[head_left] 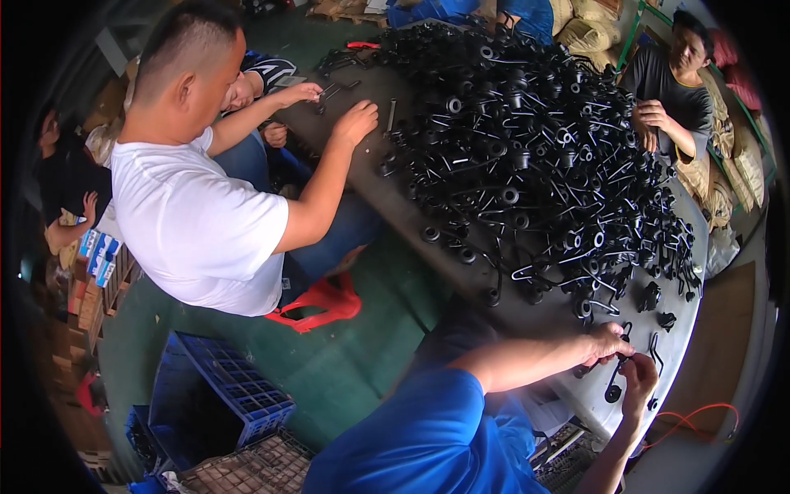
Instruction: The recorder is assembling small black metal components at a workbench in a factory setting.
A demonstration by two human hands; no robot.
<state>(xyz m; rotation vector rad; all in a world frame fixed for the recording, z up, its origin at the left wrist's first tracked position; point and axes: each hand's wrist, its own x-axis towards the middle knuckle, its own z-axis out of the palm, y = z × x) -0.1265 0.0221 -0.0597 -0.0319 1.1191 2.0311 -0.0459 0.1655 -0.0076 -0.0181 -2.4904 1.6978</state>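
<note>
Wearer's hands at near right corner of the grey table [527, 317]. Worked piece: black bent rod [614, 379] with a round bushing [612, 394] at one end. Long axis steep, upper right to lower left; bushing end down, toward wearer and slightly left. Far end passes up by the fingers.

Left hand [607, 344]: thumb and fingertips pinched, almost no gap, on the rod's upper part. Right hand [638, 380]: fingers bent in from below right, tips meeting the left's; contact covered, cannot tell whether they pinch or only touch.

Right of the hands, a second bent rod [655, 349] on the table, lengthwise near-upright in view. Beyond the hands, large heap of black rods and bushings [527, 173]. Left across the table, white-shirted co-worker [193, 210].
</note>
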